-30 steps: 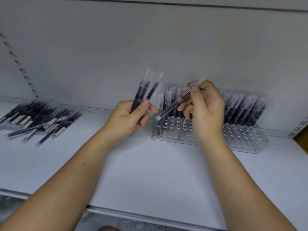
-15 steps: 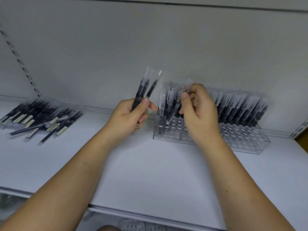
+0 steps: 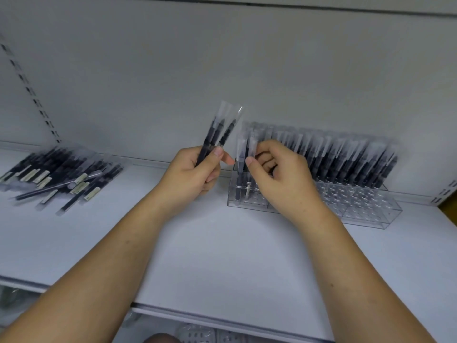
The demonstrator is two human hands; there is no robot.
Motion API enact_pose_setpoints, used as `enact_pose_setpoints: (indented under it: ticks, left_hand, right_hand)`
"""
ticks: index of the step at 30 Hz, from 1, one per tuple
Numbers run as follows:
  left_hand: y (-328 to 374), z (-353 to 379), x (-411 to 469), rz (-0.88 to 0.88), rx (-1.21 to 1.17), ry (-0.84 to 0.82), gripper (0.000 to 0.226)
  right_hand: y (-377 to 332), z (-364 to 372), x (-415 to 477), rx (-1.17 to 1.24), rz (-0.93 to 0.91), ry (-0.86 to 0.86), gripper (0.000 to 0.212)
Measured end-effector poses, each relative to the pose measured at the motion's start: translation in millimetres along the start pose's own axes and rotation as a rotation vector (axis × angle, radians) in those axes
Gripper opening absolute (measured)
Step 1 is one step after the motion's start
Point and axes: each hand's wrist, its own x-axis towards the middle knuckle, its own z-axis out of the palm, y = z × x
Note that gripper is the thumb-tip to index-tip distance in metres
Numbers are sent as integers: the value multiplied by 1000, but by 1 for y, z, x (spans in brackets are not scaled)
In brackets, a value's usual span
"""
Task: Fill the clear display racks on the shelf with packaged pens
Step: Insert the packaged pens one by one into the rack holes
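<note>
Left hand (image 3: 190,174) grips a few packaged pens (image 3: 210,141) upright just left of the clear display rack (image 3: 371,214). Right hand (image 3: 282,177) curls over its left end; whether it pinches a pen is unclear.

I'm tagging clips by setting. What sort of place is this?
Most likely a shop's stationery aisle: a white shelf with a slotted upright strip behind it, a clear display rack holding packaged pens upright, and a loose pile of the same pens lying at the far left.
</note>
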Motion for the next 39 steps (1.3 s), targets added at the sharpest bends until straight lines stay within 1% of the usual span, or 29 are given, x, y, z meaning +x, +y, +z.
enact_pose_setpoints:
  ticks: [5, 8, 9, 12, 16, 21, 23, 25, 29, 31, 35, 39]
  left_hand:
    - [1, 0, -1, -9, -29, -16, 36]
    - [2, 0, -2, -11, -38, -42, 40]
    - [2, 0, -2, -12, -40, -54, 41]
    - [1, 0, -4, -21, -39, -97, 42]
    - [1, 0, -6, -48, -16, -170, 45]
    - [0, 0, -6, -86, -32, -242, 48]
    - [1, 1, -6, -99, -33, -233, 47]
    - [2, 1, -6, -95, -24, -220, 47]
    - [1, 0, -4, -90, -8, -148, 51]
    - [2, 0, -4, -83, -3, -111, 50]
    - [4, 1, -4, -51, 5, -80, 44]
    - [3, 1, -3, -42, 12, -57, 38]
  right_hand:
    - [-2, -1, 1, 79, 25, 91, 10]
    - [-7, -3, 2, 184, 10, 156, 6]
    - [-9, -3, 2, 225, 2, 171, 8]
    - [-13, -6, 2, 330, -11, 160, 10]
    - [-16, -6, 1, 404, -5, 117, 15]
    - [-16, -6, 1, 413, 11, 112, 5]
    - [-17, -5, 1, 447, 14, 121, 2]
    - [-20, -5, 3, 530, 26, 155, 4]
    - [-21, -10, 6, 671, 45, 261, 12]
    - [-20, -13, 7, 692, 14, 317, 9]
    - [-16, -16, 8, 626, -27, 401, 7]
    - [-14, -15, 8, 501, -87, 387, 15]
